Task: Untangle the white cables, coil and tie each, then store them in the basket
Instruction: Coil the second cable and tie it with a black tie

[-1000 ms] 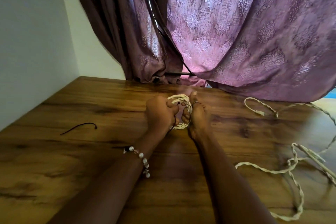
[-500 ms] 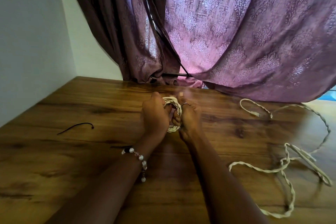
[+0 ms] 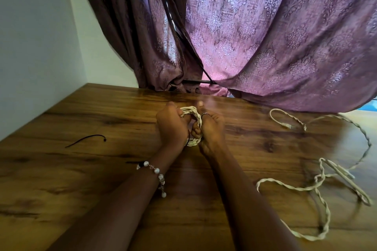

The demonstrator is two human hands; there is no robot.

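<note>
A coiled white braided cable is held upright between both hands over the middle of the wooden table. My left hand grips its left side, and a thin black tie shows at the coil's lower left. My right hand, with a ring on one finger, grips the right side with the thumb raised. Another white braided cable lies loose and looped on the table to the right, its plug end further back. No basket is in view.
A black cable tie lies on the table to the left. A purple patterned curtain hangs behind the table's far edge and drapes onto it. A white wall runs along the left side.
Both hands have stayed closed on the coil, shifting slightly and pressing closer together. The loose cable has not moved on the table.
</note>
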